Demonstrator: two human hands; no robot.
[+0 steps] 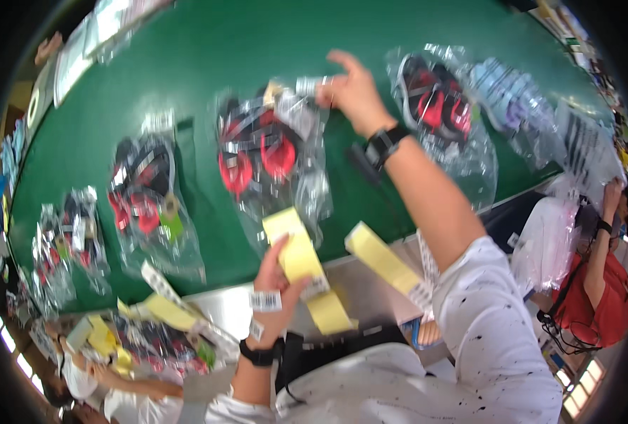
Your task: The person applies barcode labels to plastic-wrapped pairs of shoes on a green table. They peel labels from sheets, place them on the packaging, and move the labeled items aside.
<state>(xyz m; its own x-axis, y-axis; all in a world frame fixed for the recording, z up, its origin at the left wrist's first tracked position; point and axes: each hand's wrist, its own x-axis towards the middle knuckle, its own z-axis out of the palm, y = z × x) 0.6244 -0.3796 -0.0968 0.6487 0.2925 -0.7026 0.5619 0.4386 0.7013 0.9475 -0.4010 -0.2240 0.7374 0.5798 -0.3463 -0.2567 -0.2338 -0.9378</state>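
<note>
My left hand (275, 297) is closed on a yellow strip of label backing (294, 249), its lower end hanging past my palm. Small white barcode stickers (265, 302) sit on the back of that hand and its wrist. Over the green table, my right hand (356, 92) has its index finger raised; its lower fingertips meet the end of a white barcode label (312, 86). The label is beside the top edge of a clear plastic bag (314, 191) holding black and red sandals (278, 155). Blur hides whether the label touches the bag.
More bagged sandals lie left (144, 184) and right (434, 99) on the green table (356, 184), beside a bagged light-blue pair (508, 92). Another yellow strip (388, 265) hangs at the near edge. A person in red (600, 297) works at right; others in white (141, 403) at lower left.
</note>
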